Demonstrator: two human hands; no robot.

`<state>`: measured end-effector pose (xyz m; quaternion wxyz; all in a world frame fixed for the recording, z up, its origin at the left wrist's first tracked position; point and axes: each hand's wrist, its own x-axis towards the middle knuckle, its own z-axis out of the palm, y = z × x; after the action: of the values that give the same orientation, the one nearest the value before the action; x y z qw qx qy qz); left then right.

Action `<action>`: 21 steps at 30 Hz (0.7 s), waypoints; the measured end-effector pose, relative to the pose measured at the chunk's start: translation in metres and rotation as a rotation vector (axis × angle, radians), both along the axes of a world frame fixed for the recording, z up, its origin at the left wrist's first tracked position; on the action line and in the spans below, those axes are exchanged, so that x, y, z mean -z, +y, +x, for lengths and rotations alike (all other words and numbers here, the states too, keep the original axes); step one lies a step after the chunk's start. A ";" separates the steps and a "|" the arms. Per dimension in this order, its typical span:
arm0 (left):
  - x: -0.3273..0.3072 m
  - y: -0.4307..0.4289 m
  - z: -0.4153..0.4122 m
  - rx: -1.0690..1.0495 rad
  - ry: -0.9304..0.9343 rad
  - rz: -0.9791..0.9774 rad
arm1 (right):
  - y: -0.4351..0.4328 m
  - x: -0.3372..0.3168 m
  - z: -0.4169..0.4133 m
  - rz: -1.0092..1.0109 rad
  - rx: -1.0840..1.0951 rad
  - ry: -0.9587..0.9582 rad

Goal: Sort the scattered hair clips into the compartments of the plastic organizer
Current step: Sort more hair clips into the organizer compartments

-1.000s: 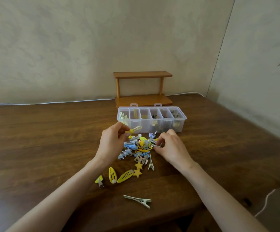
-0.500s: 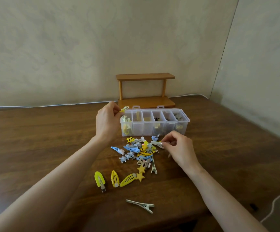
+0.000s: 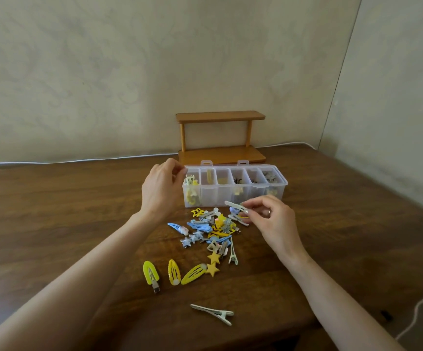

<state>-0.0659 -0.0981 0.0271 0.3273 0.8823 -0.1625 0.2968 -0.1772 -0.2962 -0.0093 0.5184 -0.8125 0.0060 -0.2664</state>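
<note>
On the brown wooden table point(image 3: 53, 211), straight ahead of you, a clear plastic organizer box point(image 3: 209, 198) lies crosswise. It has six open compartments in a row, each with some clips inside; the leftmost holds pale and yellow ones. Just in front of the box lies the loose pile of blue, yellow and silver hair clips point(image 3: 213, 230), tangled over one another, between you and the compartments.

Your right hand point(image 3: 272, 219) hovers over the pile's right edge, close to the box's front wall. Its thumb and forefinger pinch a pale silver alligator clip point(image 3: 233, 204) that points left and overlaps the lower front wall.

Your left hand point(image 3: 161, 190) is raised at the box's left end. Its fingers are curled, with the tips together at the rim of the leftmost compartment; whether they hold anything cannot be told.

Nearer you, apart from the pile, three yellow oval snap clips point(image 3: 174, 272) lie side by side, with two yellow star clips point(image 3: 212, 269) just to their right. A second pale alligator clip point(image 3: 213, 314) lies alone near the table's front edge.

Just behind the box stands a small two-tier wooden shelf point(image 3: 220, 117) against a beige wall. A white cable point(image 3: 78, 160) runs along the table's back edge.
</note>
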 end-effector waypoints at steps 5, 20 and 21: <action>0.007 0.004 -0.013 0.049 0.016 0.001 | 0.001 -0.001 -0.001 -0.026 0.030 -0.010; 0.025 0.021 -0.027 0.125 0.096 -0.208 | 0.064 -0.033 0.078 -0.267 0.088 -0.110; 0.024 0.022 -0.028 0.132 0.096 -0.224 | 0.067 -0.033 0.085 -0.279 0.108 -0.104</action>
<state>-0.0940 -0.0760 0.0033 0.4498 0.8409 -0.1702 0.2481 -0.0923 -0.2292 0.0242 0.3850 -0.8604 -0.0143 -0.3337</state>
